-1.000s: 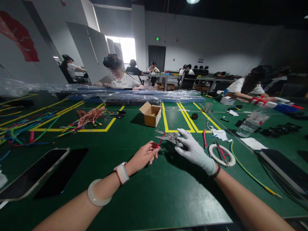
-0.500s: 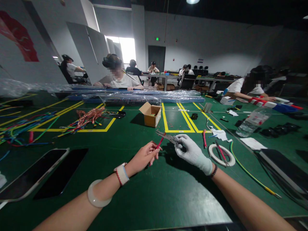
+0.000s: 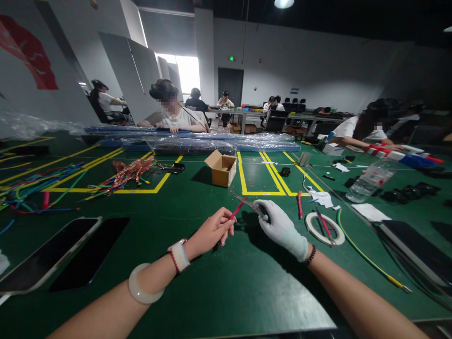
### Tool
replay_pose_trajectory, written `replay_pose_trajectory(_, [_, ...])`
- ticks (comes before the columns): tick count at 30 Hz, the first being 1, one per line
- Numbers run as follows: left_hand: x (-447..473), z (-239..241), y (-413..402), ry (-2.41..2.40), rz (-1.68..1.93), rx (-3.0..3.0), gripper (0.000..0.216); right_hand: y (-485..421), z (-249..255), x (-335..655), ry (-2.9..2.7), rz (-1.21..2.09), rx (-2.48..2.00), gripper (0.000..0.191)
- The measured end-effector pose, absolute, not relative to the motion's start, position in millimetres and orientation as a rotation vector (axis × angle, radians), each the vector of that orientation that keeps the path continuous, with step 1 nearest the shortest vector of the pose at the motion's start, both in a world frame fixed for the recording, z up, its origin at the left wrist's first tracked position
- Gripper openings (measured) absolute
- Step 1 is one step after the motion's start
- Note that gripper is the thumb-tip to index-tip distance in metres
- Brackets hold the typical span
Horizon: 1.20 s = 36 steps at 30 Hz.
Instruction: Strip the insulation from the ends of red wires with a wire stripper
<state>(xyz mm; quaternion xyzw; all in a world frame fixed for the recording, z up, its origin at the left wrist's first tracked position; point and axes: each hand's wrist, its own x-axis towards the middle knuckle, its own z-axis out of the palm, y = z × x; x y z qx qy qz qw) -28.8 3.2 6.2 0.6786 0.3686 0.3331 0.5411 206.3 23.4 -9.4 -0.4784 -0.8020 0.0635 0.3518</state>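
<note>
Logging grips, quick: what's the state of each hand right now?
Left hand: closed, holding a red wire.
Right hand: gloved, closed around a metal plier-like tool.

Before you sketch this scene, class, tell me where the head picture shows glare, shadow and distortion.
In the head view, the window is washed out almost white and a pale sheen marks the green tabletop; same view, a dark shadow lies below the gloved right hand; same view, the forearms look stretched toward the lower corners, probably wide-angle distortion.
</note>
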Motion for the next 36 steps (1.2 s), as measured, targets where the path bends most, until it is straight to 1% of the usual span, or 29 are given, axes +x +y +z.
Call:
replay_pose_trajectory(4, [-25.0,5.7,-1.4,0.826,0.778,1.575,0.025,23.7,-9.5,207.4,-2.087,0.038,-1.264,0.026])
replay_pose_trajectory(9, [-23.7,-0.2,-2.3,0.773,0.789,1.548,0.028,22.5,-12.1,204.4,-2.033,-0.035,-1.35,0.021])
replay_pose_trajectory(14, [-26.2,1.9,-1.2,0.785,0.721,1.613,0.03,20.1,-8.1,203.5,-2.009,0.035,-1.451,0.016])
replay_pose_trajectory(19, [-34.6,11.0,3.5,0.846,0.686,1.763,0.032,13.7,9.2,199.5,-2.058,0.205,-1.445,0.008])
replay_pose_trajectory(22, [-40.2,15.6,7.1,0.901,0.731,1.854,0.032,10.6,17.2,194.3,-2.074,0.364,-1.402,0.004])
replay_pose_trajectory(24, [-43.0,17.8,9.5,0.927,0.758,1.895,0.03,9.6,20.8,190.9,-2.079,0.504,-1.386,0.004])
replay_pose_trajectory(27, [-46.1,19.1,13.3,0.95,0.781,1.926,0.028,8.5,25.3,187.4,-2.039,0.83,-1.397,0.007])
replay_pose_trajectory(31, [-50.2,17.6,18.8,0.959,0.78,1.94,0.03,6.8,31.4,185.9,-1.986,1.307,-1.33,0.015])
replay_pose_trajectory(36, [-56.1,13.4,26.1,0.98,0.77,1.938,0.031,8.5,36.2,184.0,-1.832,1.759,-1.164,0.03])
